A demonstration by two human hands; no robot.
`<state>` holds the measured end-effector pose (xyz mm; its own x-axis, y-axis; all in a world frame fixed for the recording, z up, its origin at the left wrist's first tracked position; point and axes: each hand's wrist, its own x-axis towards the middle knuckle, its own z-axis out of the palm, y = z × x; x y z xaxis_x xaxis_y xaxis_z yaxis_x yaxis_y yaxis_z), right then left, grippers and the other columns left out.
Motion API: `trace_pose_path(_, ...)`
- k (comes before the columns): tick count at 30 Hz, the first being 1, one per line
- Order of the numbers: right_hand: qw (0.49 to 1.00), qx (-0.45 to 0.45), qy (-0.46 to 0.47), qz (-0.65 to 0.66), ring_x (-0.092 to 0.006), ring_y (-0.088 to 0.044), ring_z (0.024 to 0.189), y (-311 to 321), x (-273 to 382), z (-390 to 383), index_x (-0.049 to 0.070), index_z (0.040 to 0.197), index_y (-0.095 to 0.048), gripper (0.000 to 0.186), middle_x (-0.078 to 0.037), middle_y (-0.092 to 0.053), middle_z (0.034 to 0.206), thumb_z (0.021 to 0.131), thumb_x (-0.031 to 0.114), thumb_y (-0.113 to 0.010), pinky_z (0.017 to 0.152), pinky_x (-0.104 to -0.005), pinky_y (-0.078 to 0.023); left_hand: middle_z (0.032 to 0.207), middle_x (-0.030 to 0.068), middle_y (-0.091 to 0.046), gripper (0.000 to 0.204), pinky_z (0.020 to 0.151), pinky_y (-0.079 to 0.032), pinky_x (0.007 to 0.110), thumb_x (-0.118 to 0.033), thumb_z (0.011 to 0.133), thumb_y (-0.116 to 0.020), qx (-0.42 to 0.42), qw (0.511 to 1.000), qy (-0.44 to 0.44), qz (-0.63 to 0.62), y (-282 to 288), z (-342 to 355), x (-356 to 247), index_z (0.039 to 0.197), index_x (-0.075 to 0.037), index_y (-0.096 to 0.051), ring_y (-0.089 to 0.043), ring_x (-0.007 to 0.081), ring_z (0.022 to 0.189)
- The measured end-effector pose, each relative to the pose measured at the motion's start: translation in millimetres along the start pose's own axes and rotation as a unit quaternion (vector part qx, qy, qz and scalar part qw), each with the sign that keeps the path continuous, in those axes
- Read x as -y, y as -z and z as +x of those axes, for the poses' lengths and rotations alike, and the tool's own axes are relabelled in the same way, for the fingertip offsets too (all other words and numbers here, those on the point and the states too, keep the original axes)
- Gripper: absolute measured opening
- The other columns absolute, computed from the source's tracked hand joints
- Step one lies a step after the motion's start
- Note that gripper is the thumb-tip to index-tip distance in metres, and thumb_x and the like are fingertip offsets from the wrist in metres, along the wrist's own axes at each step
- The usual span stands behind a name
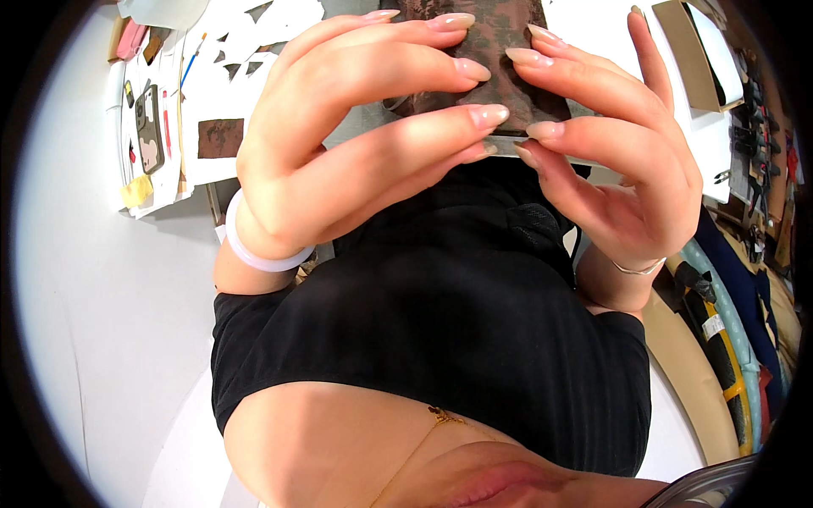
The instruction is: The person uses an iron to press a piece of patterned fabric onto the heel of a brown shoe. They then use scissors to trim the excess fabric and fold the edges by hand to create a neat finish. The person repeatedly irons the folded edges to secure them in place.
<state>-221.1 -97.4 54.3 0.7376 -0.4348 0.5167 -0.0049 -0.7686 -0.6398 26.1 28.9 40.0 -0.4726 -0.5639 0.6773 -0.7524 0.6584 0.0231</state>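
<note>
Over a brown sheet [506, 34]: left hand [284, 161], right hand [660, 173].
Fingers [406, 152] are held curved, spread; contact cannot be told.

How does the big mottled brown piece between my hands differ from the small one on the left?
The large piece is far bigger and runs off the top edge; the small piece shows almost whole. The large piece is partly covered by the left hand and right hand; the small piece lies left of both. Both are mottled dark brown.

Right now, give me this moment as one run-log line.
left hand: open, curved | right hand: open, curved | mottled brown sheet: near both hands, contact unclear | phone: far left
</note>
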Motion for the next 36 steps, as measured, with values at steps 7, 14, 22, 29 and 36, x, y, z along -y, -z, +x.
trace_pose_path(7,1.000,-0.006,0.001,0.003,-0.0286,-0.068,0.114,-3,-3,-2,0.005,0.102,-0.073,0.021,-0.014,-0.073,0.114,0.081,-0.002,-0.072,0.117,-0.0473,-0.035,0.115,0.0188,-0.067,0.036,0.094,-0.057,0.050,-0.002,0.067,-0.088,-0.083,0.983,0.147,-0.067,-15,14,-35,0.101,0.000,-0.075,-0.068,0.0446,0.112)
trace_pose_path(14,1.000,-0.002,0.004,0.008,-0.0288,-0.068,0.115,-1,-3,1,0.005,0.102,-0.073,0.021,-0.014,-0.073,0.115,0.082,-0.002,-0.072,0.117,-0.0474,-0.035,0.111,0.0222,-0.069,0.029,0.094,-0.056,0.053,-0.002,0.076,-0.083,-0.107,0.976,0.166,-0.096,-15,19,-36,0.103,0.005,-0.072,-0.069,0.0460,0.110)
trace_pose_path(22,1.000,-0.001,0.000,0.009,-0.0290,-0.068,0.115,-1,-1,-1,0.005,0.102,-0.073,0.021,-0.014,-0.073,0.115,0.082,-0.002,-0.071,0.117,-0.0475,-0.035,0.107,0.0251,-0.072,0.021,0.102,-0.052,0.055,-0.004,0.083,-0.077,-0.087,0.978,0.175,-0.078,-10,17,-35,0.101,0.007,-0.071,-0.071,0.0463,0.109)
trace_pose_path(29,1.000,0.002,0.002,0.013,-0.0292,-0.068,0.115,-2,2,-1,0.005,0.102,-0.073,0.021,-0.014,-0.073,0.115,0.083,-0.002,-0.071,0.117,-0.0476,-0.035,0.108,0.0268,-0.071,0.019,0.105,-0.051,0.057,-0.004,0.088,-0.074,-0.122,0.972,0.172,-0.102,-16,12,-33,0.102,0.008,-0.069,-0.072,0.0432,0.105)
trace_pose_path(36,1.000,0.003,0.000,0.008,-0.0294,-0.068,0.115,-1,3,-1,0.005,0.103,-0.073,0.021,-0.014,-0.073,0.115,0.083,-0.003,-0.070,0.117,-0.0477,-0.035,0.109,0.0265,-0.069,0.022,0.105,-0.051,0.056,-0.009,0.092,-0.074,-0.136,0.973,0.151,-0.114,-18,11,-28,0.103,0.008,-0.066,-0.072,0.0415,0.105)
